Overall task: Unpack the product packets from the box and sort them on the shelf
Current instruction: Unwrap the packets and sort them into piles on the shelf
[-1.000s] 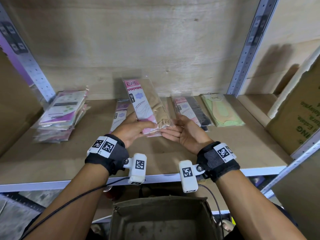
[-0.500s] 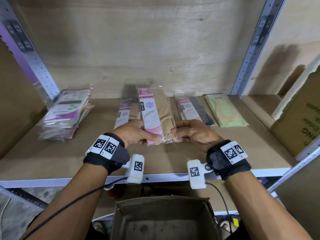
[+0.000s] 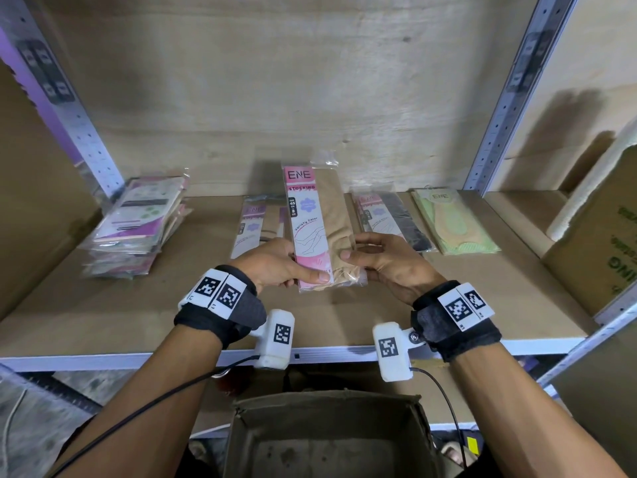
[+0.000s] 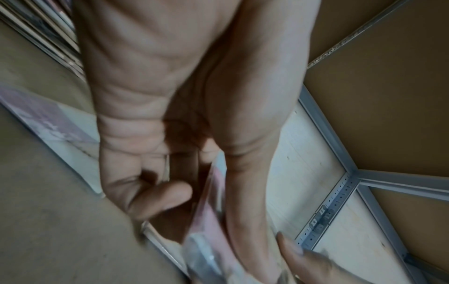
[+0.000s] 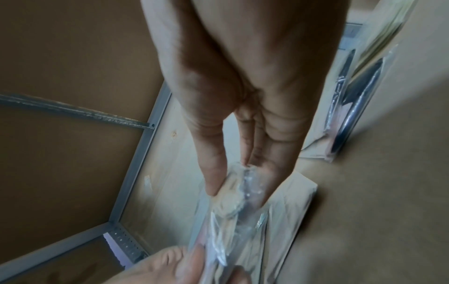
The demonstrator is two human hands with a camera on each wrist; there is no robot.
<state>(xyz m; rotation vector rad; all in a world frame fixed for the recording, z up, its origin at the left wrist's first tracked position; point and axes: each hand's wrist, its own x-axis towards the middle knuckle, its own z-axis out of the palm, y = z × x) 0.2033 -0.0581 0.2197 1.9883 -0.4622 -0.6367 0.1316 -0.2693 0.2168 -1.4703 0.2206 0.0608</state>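
Note:
A clear packet of tan stockings with a pink and white ENE card is held upright above the shelf board. My left hand pinches its lower left edge, thumb on the pink card. My right hand pinches the lower right edge, thumb on the tan side. In the left wrist view the packet sits between thumb and fingers. The right wrist view shows the crinkled plastic end of the packet between my fingertips. The open cardboard box stands below the shelf edge.
On the shelf lie a stack of packets at the left, a purple-card packet behind my left hand, a black stocking packet and a green sock packet to the right. A large carton stands at far right.
The packet has been turned from a leftward tilt to upright. Both hands went from cradling it with open palms to pinching its lower corners, and it sits slightly further right.

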